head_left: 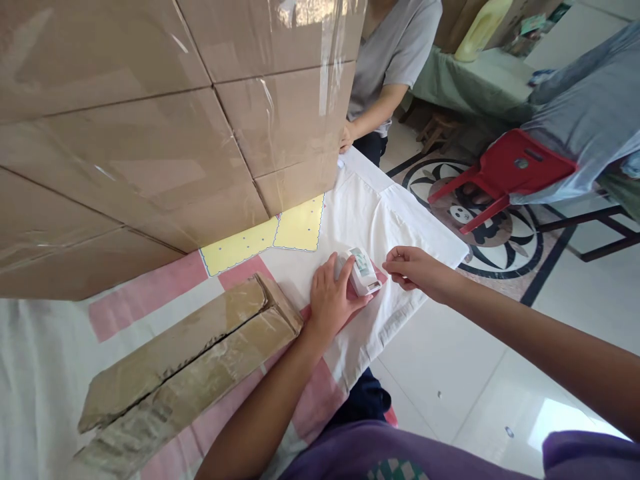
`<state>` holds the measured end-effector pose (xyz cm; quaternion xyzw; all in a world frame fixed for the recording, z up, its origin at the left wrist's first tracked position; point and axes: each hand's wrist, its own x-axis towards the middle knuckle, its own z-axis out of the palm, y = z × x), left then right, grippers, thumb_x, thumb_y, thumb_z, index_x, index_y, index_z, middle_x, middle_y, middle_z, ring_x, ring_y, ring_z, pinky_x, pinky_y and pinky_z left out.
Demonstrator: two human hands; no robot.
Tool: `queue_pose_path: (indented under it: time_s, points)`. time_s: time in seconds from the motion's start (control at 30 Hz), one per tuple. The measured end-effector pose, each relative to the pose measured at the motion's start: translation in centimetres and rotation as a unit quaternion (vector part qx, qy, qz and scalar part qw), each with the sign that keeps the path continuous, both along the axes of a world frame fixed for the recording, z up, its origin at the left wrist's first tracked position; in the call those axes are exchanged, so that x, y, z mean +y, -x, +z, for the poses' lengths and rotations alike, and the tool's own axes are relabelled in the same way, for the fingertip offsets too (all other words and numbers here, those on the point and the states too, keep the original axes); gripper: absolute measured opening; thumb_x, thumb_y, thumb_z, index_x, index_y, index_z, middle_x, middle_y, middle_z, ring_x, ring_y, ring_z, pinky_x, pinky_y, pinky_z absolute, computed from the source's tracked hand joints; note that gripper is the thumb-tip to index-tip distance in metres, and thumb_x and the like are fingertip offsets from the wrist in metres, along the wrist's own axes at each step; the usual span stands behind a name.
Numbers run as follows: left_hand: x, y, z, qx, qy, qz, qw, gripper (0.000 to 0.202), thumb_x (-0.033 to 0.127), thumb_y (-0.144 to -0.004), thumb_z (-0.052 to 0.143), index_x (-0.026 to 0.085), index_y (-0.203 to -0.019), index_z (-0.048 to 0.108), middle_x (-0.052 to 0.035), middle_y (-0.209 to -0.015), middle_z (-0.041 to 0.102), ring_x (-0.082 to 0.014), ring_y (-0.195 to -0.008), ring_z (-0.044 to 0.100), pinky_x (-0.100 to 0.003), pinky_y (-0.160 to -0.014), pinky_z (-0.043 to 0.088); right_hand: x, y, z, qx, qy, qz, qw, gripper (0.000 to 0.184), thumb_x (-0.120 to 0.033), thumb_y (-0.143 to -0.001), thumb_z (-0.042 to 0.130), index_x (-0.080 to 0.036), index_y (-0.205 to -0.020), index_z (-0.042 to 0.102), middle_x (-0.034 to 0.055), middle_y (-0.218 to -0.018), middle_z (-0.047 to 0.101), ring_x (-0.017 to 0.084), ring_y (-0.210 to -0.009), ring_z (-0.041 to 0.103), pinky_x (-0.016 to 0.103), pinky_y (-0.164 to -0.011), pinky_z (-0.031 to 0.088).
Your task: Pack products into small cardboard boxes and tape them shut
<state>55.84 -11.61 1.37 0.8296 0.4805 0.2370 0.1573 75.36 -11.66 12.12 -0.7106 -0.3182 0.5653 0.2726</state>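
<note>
My left hand [333, 293] rests on the cloth-covered table, its fingers around a small white plastic device [364, 270] with a green-patterned label on top. One finger lies over the label, and the thumb is along the near side. What the device is, I cannot make out. Just right of it, my right hand [407, 267] hovers near the table's edge. Its thumb and forefinger are pinched together, and anything between them is too small to name. Beneath the device lies a pink patch of the white tablecloth [370, 207].
Taped cardboard boxes [165, 147] form a wall at the left. A long, worn cardboard piece [195, 373] lies by my left forearm. Across the table, a person in a grey shirt [400, 40] has a hand at the boxes. A red plastic chair [530, 163] stands at the right.
</note>
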Motion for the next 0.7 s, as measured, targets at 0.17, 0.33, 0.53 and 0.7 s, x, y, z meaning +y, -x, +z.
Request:
queue_pose_path:
  time_s: [0.17, 0.33, 0.53, 0.7]
  points:
    - [-0.1, 0.0, -0.1, 0.002, 0.001, 0.001, 1.0, 0.088, 0.067, -0.079, 0.072, 0.027, -0.151, 0.042, -0.0156, -0.157, 0.041, -0.0358, -0.136, 0.049, -0.049, -0.113, 0.041, 0.4, -0.5, -0.8, 0.07, 0.087, 0.013, 0.994, 0.036, -0.05, -0.08, 0.073, -0.017, -0.073, 0.06, 0.008, -0.071, 0.069, 0.007, -0.043, 0.04, 0.022, -0.038, 0.016]
    - [-0.1, -0.1, -0.3, -0.006, -0.011, -0.001, 1.0, 0.086, 0.072, -0.082, 0.065, 0.027, -0.151, 0.042, -0.0163, -0.155, 0.043, -0.0353, -0.136, 0.048, -0.048, -0.112, 0.041, 0.8, 0.7, -1.0, 0.051, 0.142, 0.048, 0.987, 0.044, -0.058, -0.086, 0.065, -0.016, -0.073, 0.064, 0.0044, -0.051, 0.06, 0.007, -0.034, 0.034, 0.023, -0.036, 0.015]
    - [-0.1, 0.1, -0.2, -0.007, -0.013, -0.006, 1.0, 0.085, 0.073, -0.084, 0.061, 0.025, -0.152, 0.042, -0.017, -0.155, 0.042, -0.0352, -0.136, 0.048, -0.048, -0.112, 0.04, 1.2, 1.3, -1.3, -0.028, 0.065, 0.091, 0.993, 0.05, -0.05, -0.077, 0.078, -0.02, -0.053, 0.047, -0.002, -0.042, 0.047, 0.006, -0.034, 0.031, 0.024, -0.037, 0.016]
    - [0.1, 0.4, 0.6, -0.007, -0.016, -0.044, 0.999, 0.076, 0.065, -0.088, 0.062, 0.031, -0.152, 0.042, -0.0153, -0.157, 0.039, -0.0321, -0.137, 0.048, -0.047, -0.112, 0.039, 0.9, 1.1, -0.9, -0.07, 0.039, 0.108, 0.991, 0.041, -0.042, -0.082, 0.07, -0.019, -0.052, 0.054, -0.0019, -0.04, 0.046, 0.007, -0.032, 0.032, 0.025, -0.037, 0.018]
